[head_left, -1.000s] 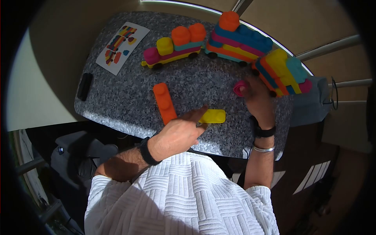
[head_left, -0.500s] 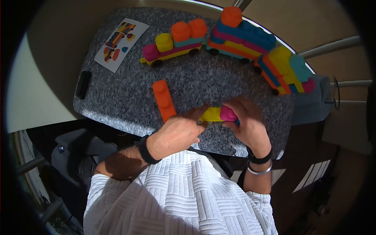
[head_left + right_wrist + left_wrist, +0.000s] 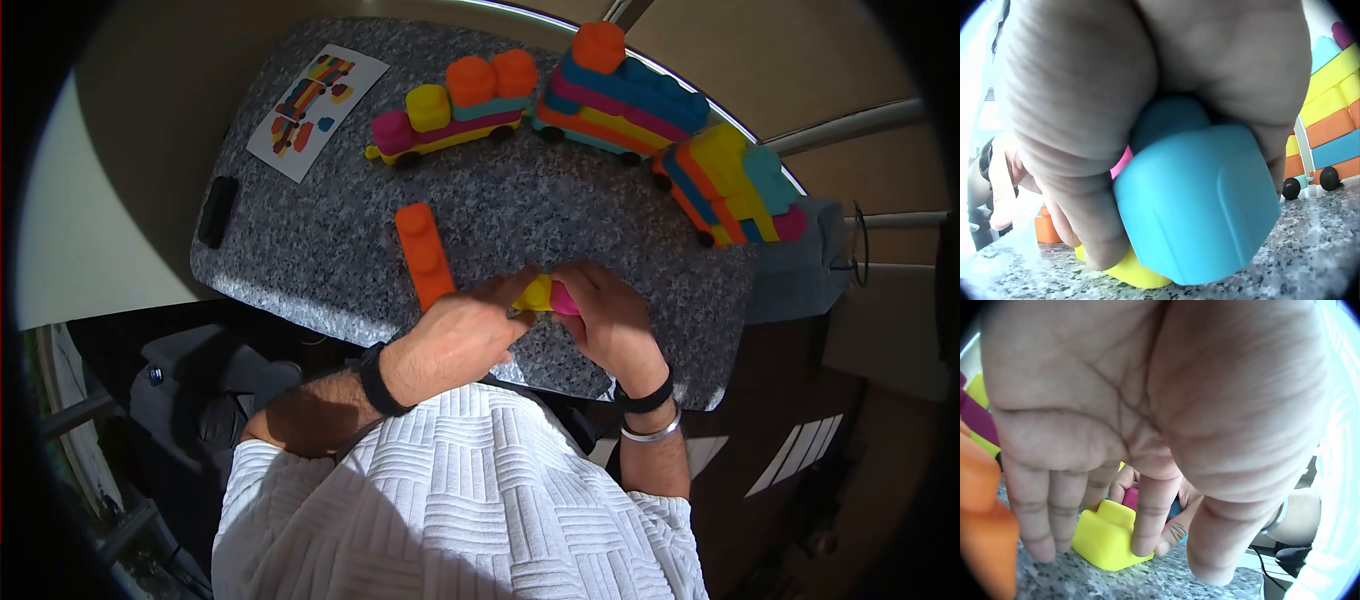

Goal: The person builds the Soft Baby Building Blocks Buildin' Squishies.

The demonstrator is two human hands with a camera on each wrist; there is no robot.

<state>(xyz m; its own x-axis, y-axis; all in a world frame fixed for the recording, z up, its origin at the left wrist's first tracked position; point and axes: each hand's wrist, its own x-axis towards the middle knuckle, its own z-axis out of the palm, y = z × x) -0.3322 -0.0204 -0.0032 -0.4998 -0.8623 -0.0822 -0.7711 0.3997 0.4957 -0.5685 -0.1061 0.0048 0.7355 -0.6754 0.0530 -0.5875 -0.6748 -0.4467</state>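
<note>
My left hand (image 3: 455, 325) lies low over the table, two straight fingers straddling the yellow block (image 3: 1102, 540), its thumb held apart. My right hand (image 3: 615, 325) grips a magenta block (image 3: 565, 298) at the right part of the yellow one. Within the same hand's curl sits a blue block (image 3: 1200, 206), filling the right wrist view and hidden from the head view. The yellow block rests on the speckled table, partly covered by fingers. Just beyond the left hand lies a long orange block (image 3: 426, 258) with round studs.
Along the far edge stand block wagons: a short one (image 3: 460, 128), a tall one (image 3: 620, 105) and one at the right (image 3: 725, 190). A picture card (image 3: 318, 110) and a black object (image 3: 217, 212) lie at the left of the grey table (image 3: 320, 220).
My right hand came from beside the right wagon toward the body and left, bringing the magenta block to the yellow block, then moved slightly farther left. The left hand stayed nearly still.
</note>
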